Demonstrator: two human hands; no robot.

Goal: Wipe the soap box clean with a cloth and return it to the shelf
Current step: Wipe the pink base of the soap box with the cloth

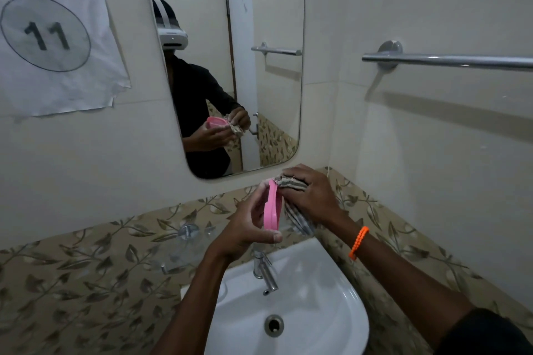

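Cream bathroom wall, one rounded mirror [227, 66], one chrome towel rail [447, 60], one white ceramic basin [331, 311] with one chrome tap [265, 274]. Above that tap, the left hand [245, 228] pinches one pink plastic soap box [271, 207] on edge, fingertips at the top, thumb at the bottom. The right hand [311, 196] presses one striped grey cloth [291, 183] against its side. Risk, I'd say: push too hard and that thin pinch slips, dropping the box into the basin.

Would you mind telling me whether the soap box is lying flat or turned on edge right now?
On edge. The pink soap box stands vertically in the left hand, showing only its thin rim, while the right hand presses the cloth against it.
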